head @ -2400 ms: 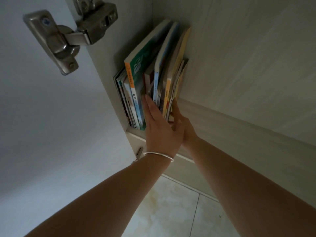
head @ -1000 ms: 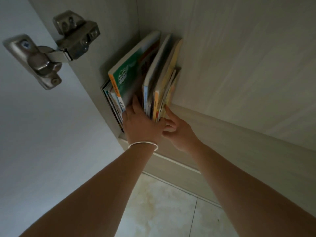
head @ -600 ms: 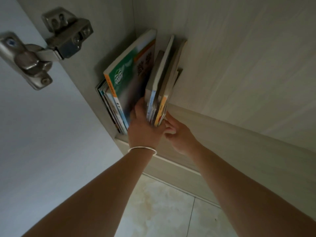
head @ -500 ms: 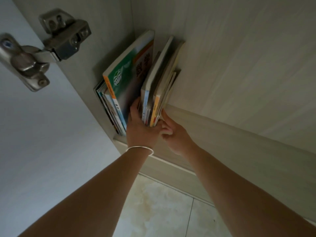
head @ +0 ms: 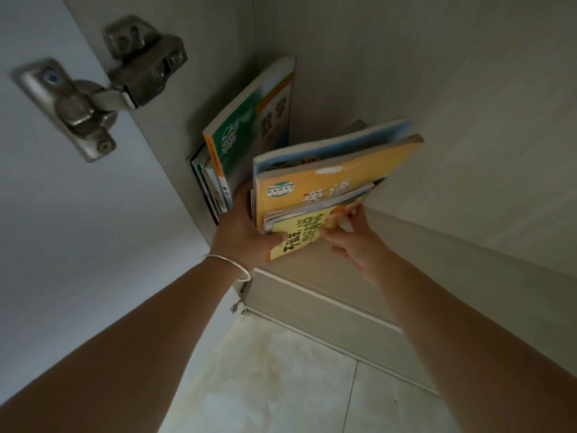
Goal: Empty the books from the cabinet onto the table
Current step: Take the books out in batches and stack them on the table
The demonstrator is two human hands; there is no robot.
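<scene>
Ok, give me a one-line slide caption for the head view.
Both hands tip a bundle of books out of the cabinet; green book stays upright.

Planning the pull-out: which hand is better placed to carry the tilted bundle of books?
Probably left. The left hand grips the bundle of books at its spine end; the right hand only steadies the yellow booklet.

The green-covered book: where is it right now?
In the head view, the green-covered book stands in the cabinet's back left corner, left of the tilted bundle of books that both hands grip.
</scene>
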